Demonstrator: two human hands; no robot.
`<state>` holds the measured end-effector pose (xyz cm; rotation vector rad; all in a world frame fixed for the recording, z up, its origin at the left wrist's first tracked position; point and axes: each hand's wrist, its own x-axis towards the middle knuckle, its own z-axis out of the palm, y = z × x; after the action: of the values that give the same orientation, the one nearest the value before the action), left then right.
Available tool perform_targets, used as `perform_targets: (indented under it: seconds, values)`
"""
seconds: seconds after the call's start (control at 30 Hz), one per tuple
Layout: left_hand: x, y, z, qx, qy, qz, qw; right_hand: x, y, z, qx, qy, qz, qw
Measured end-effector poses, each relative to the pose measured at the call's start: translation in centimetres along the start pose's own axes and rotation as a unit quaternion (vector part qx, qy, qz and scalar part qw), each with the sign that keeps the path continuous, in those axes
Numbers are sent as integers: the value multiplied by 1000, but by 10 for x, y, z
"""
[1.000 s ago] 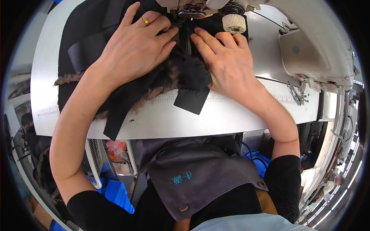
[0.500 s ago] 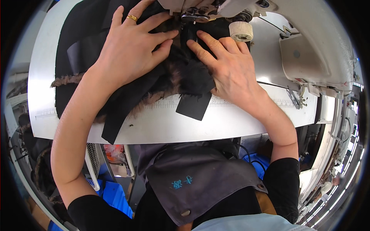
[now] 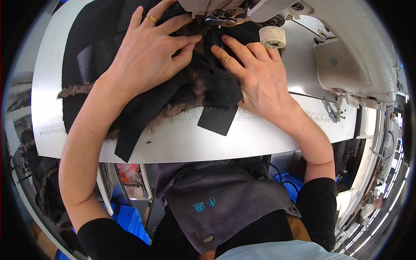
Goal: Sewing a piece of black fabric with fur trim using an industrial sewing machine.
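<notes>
A black cloth piece with brown fur edging (image 3: 175,108) lies under the head of a sewing machine (image 3: 223,19). My left hand (image 3: 149,52), with a gold ring, rests spread on the cloth left of the needle area. Its thumb and index tip lie close together by the fur. On the right, my right hand (image 3: 262,78) presses two outstretched fingers onto a dark strip just in front of the presser area. Its other fingers bend and its thumb is mostly hidden. Two black cloth tabs (image 3: 218,120) hang toward me over the table.
The white table (image 3: 173,149) has a printed ruler scale along it. A ribbed white knob (image 3: 272,37) and the machine's arm (image 3: 346,56) stand right of my hands. Small metal parts (image 3: 333,110) lie at the right. Blue bins (image 3: 130,221) are below the table.
</notes>
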<state>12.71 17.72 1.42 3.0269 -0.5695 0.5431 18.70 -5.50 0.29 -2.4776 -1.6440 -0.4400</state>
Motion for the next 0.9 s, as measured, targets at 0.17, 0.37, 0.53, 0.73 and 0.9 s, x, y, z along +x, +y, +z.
perform_targets:
  seconds: [0.17,0.37,0.53,0.73,0.9]
  values:
    - [1,-3,2,5,10,8,1000,2,1,1,6,4,0,1000]
    - [3,-4,1,0,-1,-1,1000,4,2,3,5,11,3,1000]
    - [6,-5,0,-21,-1,-1,1000,5,3,4,-2,9,7,1000]
    - [6,-8,1,-29,4,6,1000,5,2,4,-8,0,8,1000]
    - [8,-11,4,-32,9,13,999,7,6,6,-3,4,8,1000]
